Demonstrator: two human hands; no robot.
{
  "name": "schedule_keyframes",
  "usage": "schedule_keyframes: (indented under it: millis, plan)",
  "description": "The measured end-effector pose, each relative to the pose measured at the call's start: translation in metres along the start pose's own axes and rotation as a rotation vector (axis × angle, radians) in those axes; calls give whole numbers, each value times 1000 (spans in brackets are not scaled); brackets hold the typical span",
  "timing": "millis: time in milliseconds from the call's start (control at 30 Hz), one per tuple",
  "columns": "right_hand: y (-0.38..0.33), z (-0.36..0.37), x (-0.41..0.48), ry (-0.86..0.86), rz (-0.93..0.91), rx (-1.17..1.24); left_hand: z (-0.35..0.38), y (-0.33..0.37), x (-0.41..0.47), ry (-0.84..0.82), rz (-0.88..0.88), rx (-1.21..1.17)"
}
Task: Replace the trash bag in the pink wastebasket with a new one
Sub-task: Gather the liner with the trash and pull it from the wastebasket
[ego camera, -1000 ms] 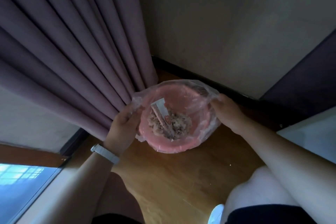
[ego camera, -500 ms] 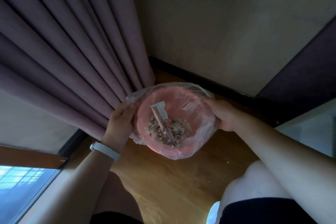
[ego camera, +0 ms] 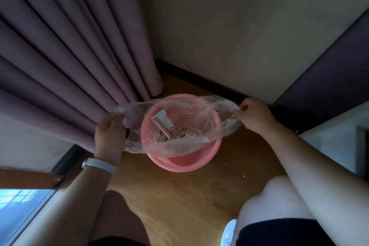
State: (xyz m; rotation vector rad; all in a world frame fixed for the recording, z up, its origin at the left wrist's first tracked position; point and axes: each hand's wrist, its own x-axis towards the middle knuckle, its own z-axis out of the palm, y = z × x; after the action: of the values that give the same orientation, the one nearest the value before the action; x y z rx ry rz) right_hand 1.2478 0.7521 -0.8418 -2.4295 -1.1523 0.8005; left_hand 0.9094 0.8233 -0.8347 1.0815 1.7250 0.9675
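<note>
A left hand (ego camera: 108, 136) is gripping the left edge of a clear trash bag (ego camera: 179, 146). The bag is sitting in a pink wastebasket (ego camera: 185, 163) on the wooden floor (ego camera: 179, 195), holding a paper wrapper (ego camera: 161, 124) and crumbly scraps (ego camera: 187, 132). A right hand (ego camera: 254, 116) is pinching the bag's right edge.

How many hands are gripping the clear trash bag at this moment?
2. The left hand pinches the trash bag at its edge beside the curtain, left of the pink wastebasket. The right hand pinches the opposite edge, on the right. Both are in full view.
</note>
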Motion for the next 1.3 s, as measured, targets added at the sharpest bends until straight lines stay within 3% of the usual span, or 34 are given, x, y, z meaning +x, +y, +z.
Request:
schedule_keyframes:
  millis: [233,367,500,633,800,900,1033,1167,1300]
  plan:
    - [-26,13,-3,-106,34,494,19,1,2,-155,141,128]
    - [-50,20,-5,-293,106,834,33,3,9,-212,161,106]
    - [-67,31,-4,-375,150,928,40,8,19,-282,125,79]
    - [-69,39,-9,-466,196,952,51,10,14,-406,85,92]
    - [-73,38,-13,-601,53,840,83,19,-7,-692,12,-19]
    - [-78,37,-14,-632,-46,668,96,25,-13,-663,-7,-82]
    - [-92,31,-22,-565,-150,607,100,27,-10,-619,-94,-224]
    - [-95,37,-25,-360,-245,429,96,32,-7,-498,-105,-276]
    - [-95,40,-26,-211,-298,336,91,38,-3,-599,-125,-326]
